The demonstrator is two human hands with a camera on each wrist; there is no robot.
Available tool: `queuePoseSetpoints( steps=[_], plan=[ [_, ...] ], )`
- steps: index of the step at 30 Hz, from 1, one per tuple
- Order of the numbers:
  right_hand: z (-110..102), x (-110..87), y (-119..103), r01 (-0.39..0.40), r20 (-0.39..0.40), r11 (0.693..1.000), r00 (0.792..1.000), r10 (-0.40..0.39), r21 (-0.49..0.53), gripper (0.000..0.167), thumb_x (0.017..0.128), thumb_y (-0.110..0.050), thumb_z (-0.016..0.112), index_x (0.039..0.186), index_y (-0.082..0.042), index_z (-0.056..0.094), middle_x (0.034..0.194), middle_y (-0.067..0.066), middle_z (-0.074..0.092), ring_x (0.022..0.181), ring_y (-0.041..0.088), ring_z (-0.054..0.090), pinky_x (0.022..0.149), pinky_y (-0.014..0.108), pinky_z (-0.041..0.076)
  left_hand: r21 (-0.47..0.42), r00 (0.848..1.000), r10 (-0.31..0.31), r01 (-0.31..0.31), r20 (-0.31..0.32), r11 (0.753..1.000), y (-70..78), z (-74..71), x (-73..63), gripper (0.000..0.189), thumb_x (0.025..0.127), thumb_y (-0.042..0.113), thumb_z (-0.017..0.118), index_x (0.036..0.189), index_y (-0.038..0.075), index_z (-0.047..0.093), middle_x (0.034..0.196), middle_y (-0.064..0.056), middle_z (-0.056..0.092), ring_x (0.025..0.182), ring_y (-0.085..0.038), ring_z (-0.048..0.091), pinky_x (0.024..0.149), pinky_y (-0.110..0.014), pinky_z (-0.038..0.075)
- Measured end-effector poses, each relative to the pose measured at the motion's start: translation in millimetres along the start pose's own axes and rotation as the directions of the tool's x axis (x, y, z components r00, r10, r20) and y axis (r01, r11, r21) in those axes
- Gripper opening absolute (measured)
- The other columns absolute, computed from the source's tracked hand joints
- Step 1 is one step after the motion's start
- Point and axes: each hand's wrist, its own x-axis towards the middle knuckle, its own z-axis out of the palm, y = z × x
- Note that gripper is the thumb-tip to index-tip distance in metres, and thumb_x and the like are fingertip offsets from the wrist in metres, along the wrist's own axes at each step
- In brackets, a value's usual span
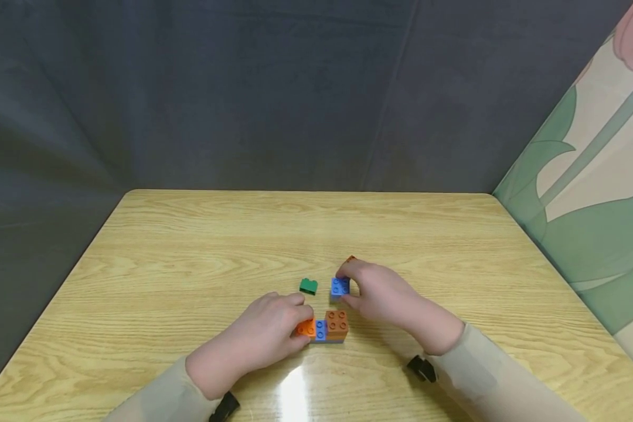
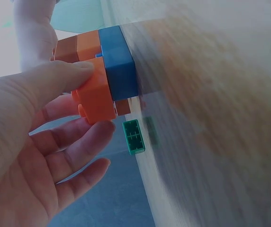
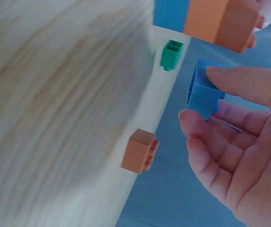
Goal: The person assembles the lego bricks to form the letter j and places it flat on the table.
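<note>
My left hand (image 1: pixel 266 333) pinches the orange brick (image 2: pixel 97 90) at the left end of a small brick stack. Underneath it runs a longer blue brick (image 2: pixel 119 64), its studs bare in the middle. At its right end stands a brown brick (image 1: pixel 336 321) on top of an orange one (image 3: pixel 205 19). Between thumb and fingertips my right hand (image 1: pixel 385 293) pinches a loose blue brick (image 3: pixel 205 90), held above the table just beyond the stack. A green brick (image 1: pixel 308 286) lies on its side past my left fingers.
Another brown brick (image 3: pixel 139 151) lies on the wooden table (image 1: pixel 190 234) beyond my right hand, mostly hidden by it in the head view. Dark cloth (image 1: pixel 274 94) hangs behind the table, and a flower-patterned panel (image 1: pixel 585 193) borders its right side.
</note>
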Motion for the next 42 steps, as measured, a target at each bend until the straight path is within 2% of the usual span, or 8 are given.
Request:
queuePoseSetpoints(
  steps=[10,17,34,42],
  plan=[
    [-11,-7.5,-6,0.065,-0.039,0.998,0.997,-0.064,0.024,0.033,0.083,-0.015,0.080,0.112,-0.009,0.067,0.101,-0.004,0.063,0.068,0.009,0.051,0.061,0.026,0.046,0.002,1.000,-0.004,0.004,-0.001,1.000,0.6,0.1,-0.2,0.016,0.083,0.025,0.079,0.087,0.017,0.065,0.081,0.011,0.050,0.064,-0.005,0.042,0.058,-0.025,0.035],
    [-13,-12.3,-11,0.072,-0.037,0.996,0.997,-0.070,0.051,0.033,0.083,-0.015,0.081,0.112,-0.010,0.066,0.095,-0.007,0.060,0.060,0.006,0.047,0.052,0.025,0.044,0.004,1.000,-0.010,0.010,0.015,1.000,0.3,0.4,0.1,0.016,0.083,0.026,0.078,0.088,0.017,0.066,0.081,0.011,0.049,0.065,-0.005,0.043,0.059,-0.025,0.035],
    [-17,-20.5,-14,0.119,-0.014,0.989,0.993,-0.118,0.088,0.032,0.083,-0.015,0.081,0.110,-0.010,0.067,0.093,-0.008,0.060,0.062,0.005,0.049,0.055,0.024,0.046,0.009,1.000,-0.008,0.008,0.007,1.000,0.2,1.2,-0.1,0.017,0.083,0.027,0.078,0.088,0.017,0.066,0.082,0.010,0.050,0.066,-0.006,0.043,0.060,-0.026,0.036],
    [-19,-23.3,-17,0.150,0.022,0.983,0.988,-0.153,0.108,0.030,0.084,-0.015,0.080,0.110,-0.010,0.067,0.096,-0.008,0.061,0.067,0.009,0.053,0.058,0.023,0.046,-0.004,1.000,-0.006,0.006,0.006,1.000,0.2,0.7,0.1,0.017,0.083,0.026,0.079,0.089,0.017,0.066,0.081,0.010,0.050,0.066,-0.005,0.043,0.059,-0.026,0.036]
  ],
)
